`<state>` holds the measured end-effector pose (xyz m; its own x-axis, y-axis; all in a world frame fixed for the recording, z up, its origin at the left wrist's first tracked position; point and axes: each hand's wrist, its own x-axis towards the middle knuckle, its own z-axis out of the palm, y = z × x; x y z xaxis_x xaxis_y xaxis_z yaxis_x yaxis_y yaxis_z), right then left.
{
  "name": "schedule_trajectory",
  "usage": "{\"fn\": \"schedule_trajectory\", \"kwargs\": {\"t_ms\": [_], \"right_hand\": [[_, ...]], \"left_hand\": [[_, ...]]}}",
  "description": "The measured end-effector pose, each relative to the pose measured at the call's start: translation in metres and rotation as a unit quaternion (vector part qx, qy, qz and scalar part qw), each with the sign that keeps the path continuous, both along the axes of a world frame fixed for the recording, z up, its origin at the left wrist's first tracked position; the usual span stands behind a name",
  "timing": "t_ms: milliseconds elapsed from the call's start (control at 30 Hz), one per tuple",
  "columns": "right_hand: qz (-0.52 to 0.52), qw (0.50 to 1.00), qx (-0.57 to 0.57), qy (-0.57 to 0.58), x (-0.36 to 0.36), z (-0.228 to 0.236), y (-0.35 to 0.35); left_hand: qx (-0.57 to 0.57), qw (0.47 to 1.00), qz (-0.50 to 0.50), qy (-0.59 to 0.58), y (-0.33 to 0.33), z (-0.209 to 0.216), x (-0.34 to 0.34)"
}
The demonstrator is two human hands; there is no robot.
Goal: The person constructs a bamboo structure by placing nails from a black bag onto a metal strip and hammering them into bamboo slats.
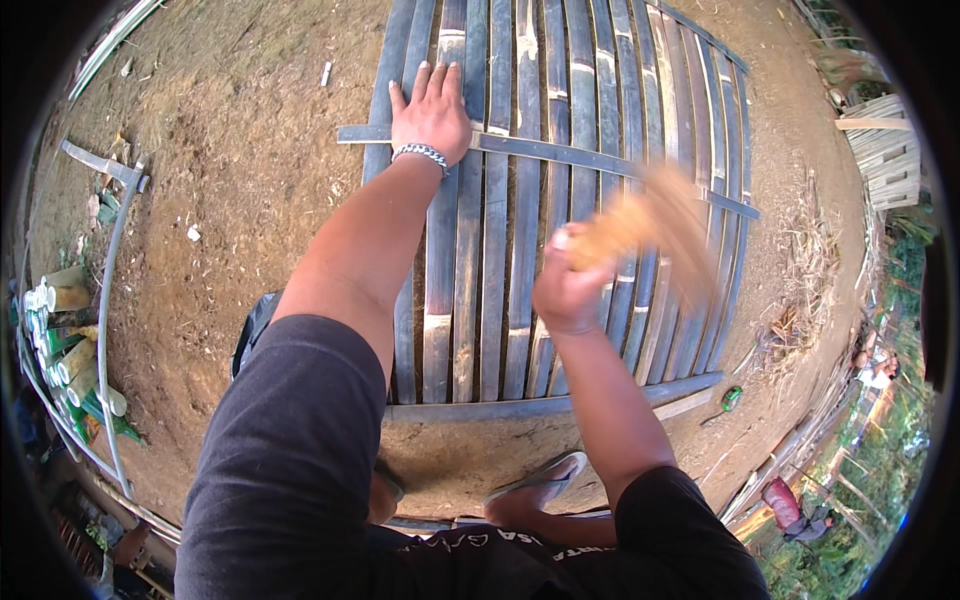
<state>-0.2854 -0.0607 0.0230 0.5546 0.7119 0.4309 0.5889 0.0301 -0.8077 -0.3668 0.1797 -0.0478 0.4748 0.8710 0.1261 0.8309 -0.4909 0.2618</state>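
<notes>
A panel of long dark bamboo slats (497, 270) lies on the ground in front of me, with narrow gaps between the slats. Across it runs a thin bamboo strip (560, 154), its left end sticking out past the edge. My left hand (432, 115) rests flat on the strip and the slats near the left side, fingers stretched out. Over the right half of the panel, my right hand (572, 285) is closed round a wooden tool (625, 232). Motion smears the tool, so its exact kind and head cannot be made out.
Bare earth surrounds the panel. On the left are a long-handled tool (108, 290) and a pile of cut bamboo pieces (75, 360). Dry plant scraps (795, 270) and a small green object (731, 399) lie to the right. A slatted piece (888, 165) stands at the far right.
</notes>
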Motion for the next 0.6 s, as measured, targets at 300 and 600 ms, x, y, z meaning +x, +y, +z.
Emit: {"fn": "schedule_trajectory", "kwargs": {"t_ms": [300, 600], "right_hand": [[-0.039, 0.986, -0.140, 0.084, -0.012, 0.009, -0.002], [0.002, 0.920, -0.387, -0.051, -0.001, 0.029, 0.004]], "left_hand": [[0.000, 1.000, -0.008, -0.005, -0.001, 0.004, -0.003], [-0.001, 1.000, 0.003, 0.008, 0.001, -0.001, 0.000]]}}
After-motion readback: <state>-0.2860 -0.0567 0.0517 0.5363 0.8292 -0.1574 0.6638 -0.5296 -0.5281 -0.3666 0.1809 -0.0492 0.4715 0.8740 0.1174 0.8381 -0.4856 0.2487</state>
